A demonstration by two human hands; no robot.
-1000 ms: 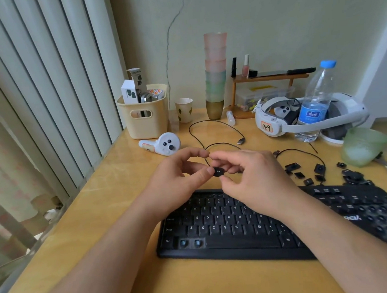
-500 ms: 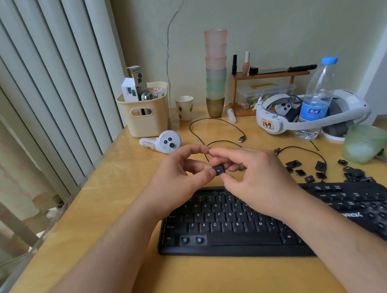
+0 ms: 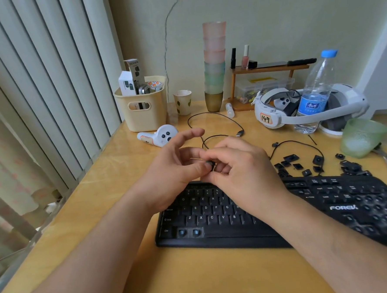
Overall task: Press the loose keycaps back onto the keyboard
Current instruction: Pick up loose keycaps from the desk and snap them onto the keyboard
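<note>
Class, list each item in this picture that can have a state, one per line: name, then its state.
keycap: pinched between both hands above the keyboard
left hand: thumb on the keycap, index finger raised
right hand: fingers curled round the keycap
keyboard: flat on the desk, two sockets bare at bottom left
loose keycaps: scattered behind the keyboard
water bottle: upright, capped
stacked cups: nested, upright

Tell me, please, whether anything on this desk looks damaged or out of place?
Yes. The keyboard has bare switch sockets in its bottom row, and loose keycaps lie scattered behind its right half. A green cup lies tipped on its side at the right, and a crack runs down the wall.
</note>
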